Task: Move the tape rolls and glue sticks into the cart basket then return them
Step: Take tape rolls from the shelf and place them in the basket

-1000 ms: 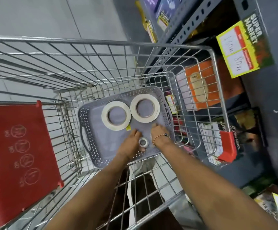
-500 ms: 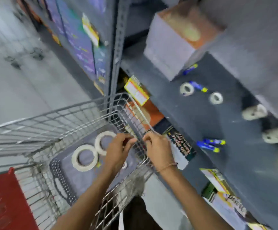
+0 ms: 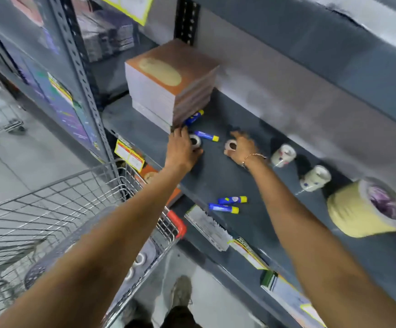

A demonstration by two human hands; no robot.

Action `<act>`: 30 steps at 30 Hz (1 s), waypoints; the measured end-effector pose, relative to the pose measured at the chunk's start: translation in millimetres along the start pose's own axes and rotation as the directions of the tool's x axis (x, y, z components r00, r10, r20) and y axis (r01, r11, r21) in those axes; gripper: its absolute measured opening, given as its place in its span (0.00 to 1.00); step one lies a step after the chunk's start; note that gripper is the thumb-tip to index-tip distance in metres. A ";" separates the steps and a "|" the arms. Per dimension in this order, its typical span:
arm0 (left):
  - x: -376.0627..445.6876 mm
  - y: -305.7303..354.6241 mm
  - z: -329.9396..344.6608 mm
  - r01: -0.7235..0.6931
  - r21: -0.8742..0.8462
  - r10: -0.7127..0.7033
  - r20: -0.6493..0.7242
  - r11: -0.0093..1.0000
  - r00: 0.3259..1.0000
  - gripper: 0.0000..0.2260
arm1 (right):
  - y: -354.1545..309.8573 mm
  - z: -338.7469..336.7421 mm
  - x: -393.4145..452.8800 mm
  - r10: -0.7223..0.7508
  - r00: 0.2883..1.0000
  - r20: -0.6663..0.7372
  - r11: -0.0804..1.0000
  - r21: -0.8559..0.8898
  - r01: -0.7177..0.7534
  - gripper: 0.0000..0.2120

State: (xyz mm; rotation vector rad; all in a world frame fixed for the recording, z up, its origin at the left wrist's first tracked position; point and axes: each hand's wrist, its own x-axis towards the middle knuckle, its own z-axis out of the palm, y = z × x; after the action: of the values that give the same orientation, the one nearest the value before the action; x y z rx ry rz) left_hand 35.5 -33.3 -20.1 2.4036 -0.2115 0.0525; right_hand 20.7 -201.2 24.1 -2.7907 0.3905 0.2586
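Note:
My left hand (image 3: 182, 149) curls around a small white tape roll (image 3: 195, 141) lying on the dark shelf (image 3: 216, 178). My right hand (image 3: 242, 147) grips a second small tape roll (image 3: 230, 146) a little to the right. Two blue glue sticks with yellow caps lie just behind my left hand (image 3: 206, 136) (image 3: 193, 117). Another pair of glue sticks (image 3: 232, 199) lies near the shelf's front edge between my arms. At lower left, under my left arm, is the wire cart (image 3: 74, 177), which holds a grey basket (image 3: 35, 271) with small tape rolls (image 3: 140, 259) in it.
More tape rolls sit to the right on the shelf (image 3: 283, 155) (image 3: 315, 178), and beyond them a large yellowish roll (image 3: 367, 209). A stack of brown-covered pads (image 3: 168, 91) stands behind my left hand. Price tags hang on the shelf edges. The view is blurred.
Both hands left the cart basket, rose over its rim and reached up to the shelf, where each now closes on a small tape roll. My view swung from the cart to the shelf.

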 end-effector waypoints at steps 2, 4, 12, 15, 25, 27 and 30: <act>0.2 1.8 4.9 0.018 0.043 -0.017 -0.042 0.999 0.999 0.30 | 4.5 5.6 7.3 -0.019 1.000 -0.012 1.000 0.003 0.019 0.27; 0.2 2.4 5.8 0.028 0.022 -0.026 -0.073 0.999 0.997 0.28 | 7.2 7.9 8.5 -0.041 0.999 -0.035 0.999 -0.015 0.041 0.22; -42.4 -27.5 -41.4 0.010 -0.188 -0.042 -0.169 0.982 0.985 0.24 | -39.6 -3.0 -43.5 -0.057 0.971 -0.234 0.988 0.125 0.088 0.19; -89.3 -66.0 -62.5 0.084 -0.305 -0.166 -0.252 0.949 0.953 0.21 | -92.5 21.5 -99.1 -0.307 0.907 -0.287 0.893 0.242 0.379 0.14; -269.7 -248.1 -16.1 0.627 -0.051 -0.621 0.098 0.777 0.777 0.19 | -181.0 260.7 -143.5 -0.362 0.653 0.666 0.789 -0.155 0.595 0.20; -287.4 -270.2 6.7 0.606 0.004 -0.586 0.263 0.795 0.767 0.23 | -174.9 296.9 -135.4 -0.257 0.598 0.759 0.749 -0.235 0.619 0.18; -295.2 -290.9 38.0 0.574 0.013 -0.531 0.397 0.819 0.749 0.22 | -156.4 347.6 -117.6 -0.067 0.580 0.812 0.774 -0.324 0.543 0.18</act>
State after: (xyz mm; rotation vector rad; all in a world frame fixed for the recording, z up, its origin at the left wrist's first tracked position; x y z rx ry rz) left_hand -207.8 195.4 -268.7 2.2467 0.3291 -0.6980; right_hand -91.1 83.6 -232.0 -2.8028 -0.5019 1.6358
